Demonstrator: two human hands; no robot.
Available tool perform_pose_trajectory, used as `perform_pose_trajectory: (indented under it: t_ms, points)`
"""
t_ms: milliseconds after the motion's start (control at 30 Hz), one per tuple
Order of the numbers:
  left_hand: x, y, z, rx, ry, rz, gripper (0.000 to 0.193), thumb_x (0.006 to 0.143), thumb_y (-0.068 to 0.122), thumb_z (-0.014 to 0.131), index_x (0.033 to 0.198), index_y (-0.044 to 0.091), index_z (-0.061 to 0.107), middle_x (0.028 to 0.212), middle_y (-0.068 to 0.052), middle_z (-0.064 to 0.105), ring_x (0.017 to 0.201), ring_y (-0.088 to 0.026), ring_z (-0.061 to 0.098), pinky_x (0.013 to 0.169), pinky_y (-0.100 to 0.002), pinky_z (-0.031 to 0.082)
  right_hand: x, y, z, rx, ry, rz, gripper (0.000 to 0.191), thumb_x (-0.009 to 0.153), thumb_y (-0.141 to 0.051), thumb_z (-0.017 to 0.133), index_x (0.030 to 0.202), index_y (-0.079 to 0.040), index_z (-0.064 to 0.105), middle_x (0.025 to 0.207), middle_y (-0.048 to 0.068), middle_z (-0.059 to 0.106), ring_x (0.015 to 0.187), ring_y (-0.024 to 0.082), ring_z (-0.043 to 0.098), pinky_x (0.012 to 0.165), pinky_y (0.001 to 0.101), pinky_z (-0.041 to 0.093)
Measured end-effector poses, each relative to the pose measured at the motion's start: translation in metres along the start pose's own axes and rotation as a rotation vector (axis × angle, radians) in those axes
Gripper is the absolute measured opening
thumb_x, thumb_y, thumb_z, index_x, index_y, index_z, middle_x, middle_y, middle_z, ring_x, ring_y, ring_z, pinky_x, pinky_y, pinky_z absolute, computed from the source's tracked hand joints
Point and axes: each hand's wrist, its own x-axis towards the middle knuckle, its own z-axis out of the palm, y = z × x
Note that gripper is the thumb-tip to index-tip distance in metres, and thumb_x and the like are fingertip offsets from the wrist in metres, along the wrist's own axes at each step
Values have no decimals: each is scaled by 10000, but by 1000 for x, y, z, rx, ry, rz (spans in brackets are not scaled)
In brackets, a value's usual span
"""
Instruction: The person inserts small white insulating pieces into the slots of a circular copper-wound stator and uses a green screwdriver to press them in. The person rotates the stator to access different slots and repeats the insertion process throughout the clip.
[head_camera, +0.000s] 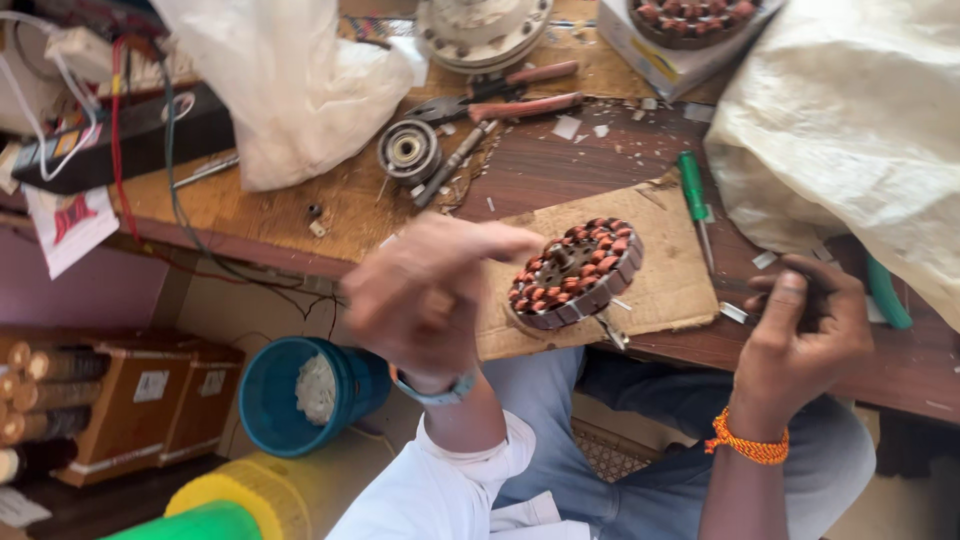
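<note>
Head view. The left hand was raised at centre frame, blurred, fingers loosely curled with the index finger stretched toward the round metal motor stator with reddish copper windings; I could not tell whether it gripped anything or touched the stator. A blue-grey watch band sat on its wrist above a white sleeve. The stator lay tilted on a torn piece of brown cardboard, just right of centre, at the near edge of the dark wooden workbench.

The right hand was at the right of the frame, fingers curled narrowly around something small and dark that was too hidden to identify; an orange beaded bracelet circled that wrist.

A green-handled screwdriver lay at the cardboard's upper right edge. Red-handled pliers and a round grey bearing housing lay at upper centre, beside a white plastic bag. A blue plastic bucket stood on the floor at lower left, below the bench.
</note>
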Motion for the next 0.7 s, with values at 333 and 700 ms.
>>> perform_pose_trajectory:
  t_ms: [333,700]
  points:
    - [-23,-130,-103,530,-116,-410,209,1049,175,614,1212,124,734,968,-55,821,737,-158,808,582,-262,578,1,-12,14,30,-34,8,117,1119,90,496,1202,111,576,1060,143,665,889,156,683,755,236,569]
    - [-20,-206,-113,847,-1122,-432,809,738,307,878,1457,315,508,1606,-73,359,1327,-431,439,1122,-521,395,4,-20,3,-5,-28,-10,100,1087,83,536,1163,105,597,1043,146,663,883,174,685,751,262,567]
